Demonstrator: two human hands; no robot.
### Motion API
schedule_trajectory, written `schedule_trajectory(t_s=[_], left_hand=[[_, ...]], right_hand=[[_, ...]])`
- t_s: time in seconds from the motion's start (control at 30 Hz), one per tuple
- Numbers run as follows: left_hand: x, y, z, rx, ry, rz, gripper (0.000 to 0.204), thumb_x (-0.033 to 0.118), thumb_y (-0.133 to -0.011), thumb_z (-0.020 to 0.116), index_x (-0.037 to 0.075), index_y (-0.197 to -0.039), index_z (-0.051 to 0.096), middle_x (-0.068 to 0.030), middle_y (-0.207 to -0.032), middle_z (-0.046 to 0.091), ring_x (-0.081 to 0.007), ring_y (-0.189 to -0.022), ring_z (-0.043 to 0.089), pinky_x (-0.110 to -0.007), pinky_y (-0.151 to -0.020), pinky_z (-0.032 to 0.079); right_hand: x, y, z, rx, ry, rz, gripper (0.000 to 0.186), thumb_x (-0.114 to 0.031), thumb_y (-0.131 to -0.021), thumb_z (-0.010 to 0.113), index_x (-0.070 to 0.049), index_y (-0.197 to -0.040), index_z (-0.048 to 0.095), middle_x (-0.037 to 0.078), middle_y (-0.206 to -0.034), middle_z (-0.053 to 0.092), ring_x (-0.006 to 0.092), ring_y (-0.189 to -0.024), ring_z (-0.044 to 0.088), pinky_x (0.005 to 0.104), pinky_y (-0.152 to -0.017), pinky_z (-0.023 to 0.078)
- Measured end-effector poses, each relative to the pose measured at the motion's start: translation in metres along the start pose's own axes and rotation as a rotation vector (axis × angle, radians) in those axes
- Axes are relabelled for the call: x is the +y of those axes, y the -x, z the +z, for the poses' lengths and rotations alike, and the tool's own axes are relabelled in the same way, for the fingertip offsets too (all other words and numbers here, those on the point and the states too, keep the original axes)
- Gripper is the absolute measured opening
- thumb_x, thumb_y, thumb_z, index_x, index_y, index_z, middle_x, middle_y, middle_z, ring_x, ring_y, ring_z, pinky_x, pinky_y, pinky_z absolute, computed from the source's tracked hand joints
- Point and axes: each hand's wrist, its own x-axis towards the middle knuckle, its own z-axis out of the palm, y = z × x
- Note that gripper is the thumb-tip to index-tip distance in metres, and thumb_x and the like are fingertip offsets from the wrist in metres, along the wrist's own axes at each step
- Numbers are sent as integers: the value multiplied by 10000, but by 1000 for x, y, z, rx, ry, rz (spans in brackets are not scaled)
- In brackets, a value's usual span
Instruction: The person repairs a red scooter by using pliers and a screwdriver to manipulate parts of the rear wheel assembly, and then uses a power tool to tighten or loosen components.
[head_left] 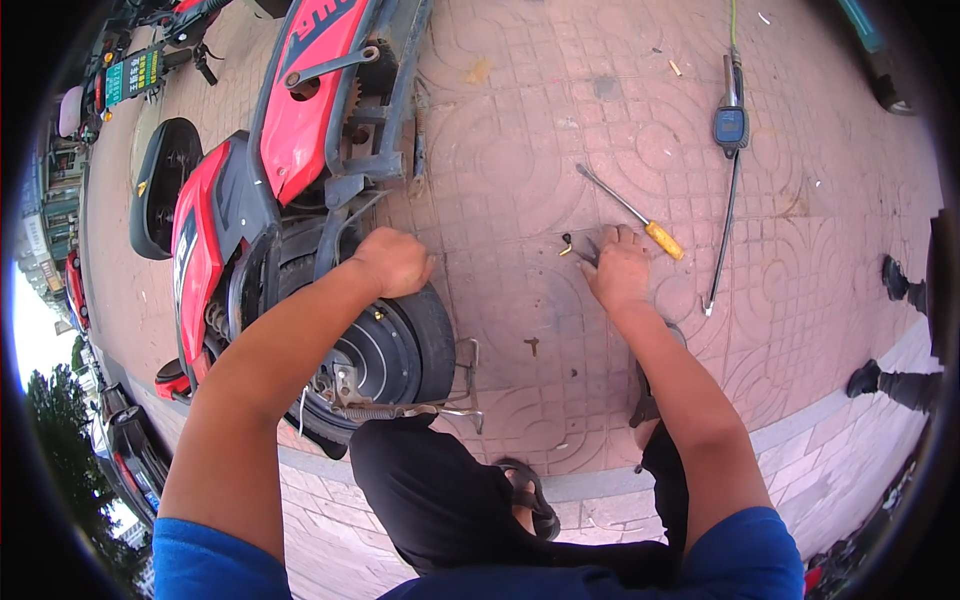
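Observation:
My left hand [395, 262] is closed on the top of the black rear tyre [433, 345] of a red scooter [300, 120], lying on its side at left. My right hand [620, 265] is on the paving, fingers curled at a dark item that I cannot make out. Just left of it lies a small brass valve piece with a black end [566, 244]. A yellow-handled screwdriver [664, 240] lies above and right of that hand. Farther right lies an inflator gauge [730, 126] with a black hose.
Parked two-wheelers [135, 75] are at upper left, a dark car [125, 450] at lower left. Another person's dark-shod feet [865, 378] stand at the right. A teal object [862, 25] is at upper right. A pale kerb strip [590, 485] runs below me.

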Motion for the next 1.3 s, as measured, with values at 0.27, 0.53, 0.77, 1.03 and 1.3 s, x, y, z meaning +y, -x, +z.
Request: schedule_trajectory(t_s=[0.27,0.53,0.77,1.03,1.3], left_hand=[[-1,1,-3,-32,5,14,481,352,-1032,484,25,-858,792,-220,-949,773,-424,-941,741,-520,-870,579],[0,4,-4,1,17,44,449,334,-1012,488,41,-897,809,-208,-991,782,-411,-969,747,-508,-875,582],[4,3,-1,-36,8,60,396,299,-982,517,51,-988,825,-180,-1069,793,-384,-1022,753,-492,-891,586],[5,-2,4,-38,39,35,424,319,-996,501,47,-1022,826,-188,-1097,789,-376,-1046,752,-488,-910,581],[7,0,2,-66,83,17,360,254,-927,564,40,-1048,827,-186,-1130,790,-359,-1068,753,-477,-923,578]], right_hand=[[57,32,45,-134,-103,-169,600,-336,-788,912,-46,-1206,595,146,-1196,619,352,-1122,652,447,-946,559],[84,52,46,-183,-333,-310,307,-85,-821,789,26,-1061,633,245,-941,663,431,-891,685,484,-868,569],[-83,36,-100,-767,-721,-494,246,-214,-973,710,-15,-1116,691,245,-923,720,424,-923,711,474,-827,554],[-182,19,-110,-873,-482,-711,187,-174,-946,690,5,-997,705,232,-828,713,397,-843,729,484,-772,554],[-189,10,-88,-892,-639,-646,328,-141,-908,693,21,-1191,726,238,-958,735,335,-912,733,445,-848,559]])
